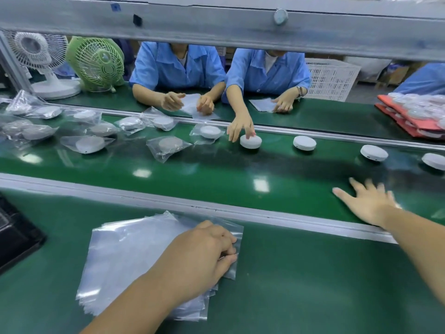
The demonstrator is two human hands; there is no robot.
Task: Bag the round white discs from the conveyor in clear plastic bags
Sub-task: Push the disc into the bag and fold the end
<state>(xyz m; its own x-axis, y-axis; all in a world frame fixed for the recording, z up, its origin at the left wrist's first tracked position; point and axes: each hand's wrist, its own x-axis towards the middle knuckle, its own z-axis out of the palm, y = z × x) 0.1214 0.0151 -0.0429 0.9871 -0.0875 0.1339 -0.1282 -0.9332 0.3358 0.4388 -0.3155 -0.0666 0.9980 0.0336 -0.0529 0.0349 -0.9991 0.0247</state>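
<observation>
Through the head camera, my left hand point(204, 251) lies curled on the stack of clear bags point(125, 256) on the green bench point(301, 273) close in front of me, with its fingertips pinching the stack's right edge. My right hand point(366, 201) reaches out over the conveyor belt point(216, 179). Its fingers are spread wide and straight, motion-blurred, and hold nothing.

The nearest disc point(374, 152) sits on the belt just beyond my right fingertips, apart from them. A second disc point(433, 161) lies to the right of that hand and a third disc point(304, 142) to its left. Further left, a fourth disc point(250, 141) is touched by a worker's hand point(240, 127) reaching from the far side. Across the belt from my left hand lie bagged discs point(168, 145), scattered off to the left.

On the beam point(216, 18) overhead is a blue mark point(115, 7), too smeared to read. Beyond the bagged discs stand a green fan point(96, 61) and a white fan point(36, 51).
</observation>
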